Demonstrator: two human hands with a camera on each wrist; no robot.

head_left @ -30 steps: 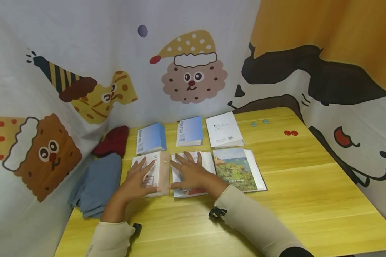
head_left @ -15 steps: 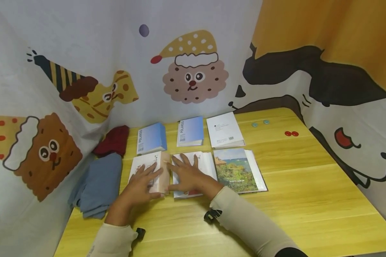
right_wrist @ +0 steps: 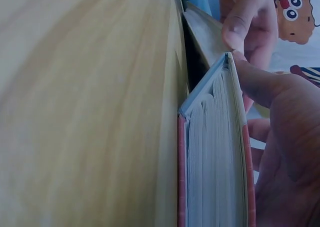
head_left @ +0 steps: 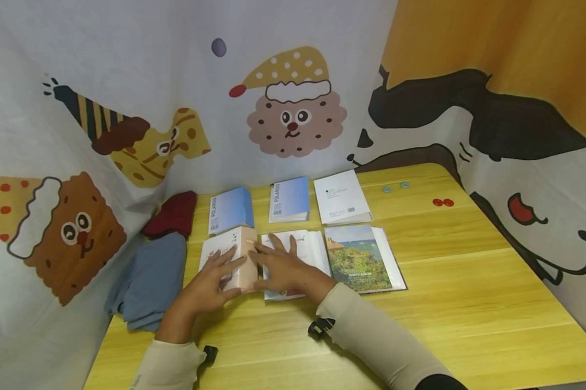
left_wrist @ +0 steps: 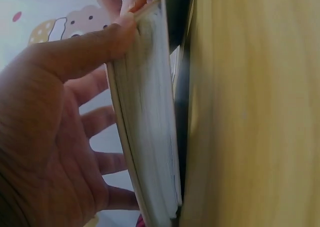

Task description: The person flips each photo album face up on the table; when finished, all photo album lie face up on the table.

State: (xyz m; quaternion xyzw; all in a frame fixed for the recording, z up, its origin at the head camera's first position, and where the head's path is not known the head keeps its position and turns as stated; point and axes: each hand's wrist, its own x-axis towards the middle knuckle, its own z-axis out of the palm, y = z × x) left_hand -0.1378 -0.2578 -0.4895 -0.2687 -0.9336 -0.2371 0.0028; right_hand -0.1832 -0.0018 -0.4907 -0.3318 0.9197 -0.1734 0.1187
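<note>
A white photo album with a pale pink spine (head_left: 246, 235) lies front left, its spine side raised off the table. My left hand (head_left: 205, 287) spreads its fingers over the cover; the thumb touches the lower edge beside the pages (left_wrist: 150, 107). My right hand (head_left: 293, 271) reaches over the middle album (head_left: 318, 249), its fingertips and thumb touching the first album's spine. In the right wrist view, the middle album's pages (right_wrist: 215, 147) show between red and pale blue covers. Just right lies an album with a landscape cover (head_left: 356, 257). The undersides of both albums are hidden.
Behind stand two blue albums, one left (head_left: 233, 210) and one middle (head_left: 290, 200), and a white album (head_left: 342, 197). Folded blue-grey cloth (head_left: 153, 281) and dark red cloth (head_left: 174, 215) lie left. Teal discs (head_left: 387, 189) and red discs (head_left: 438, 202) sit at the right.
Both hands have moved closer together at the left album's spine. The right hand has shifted left. The album has moved slightly and its spine side has risen.
</note>
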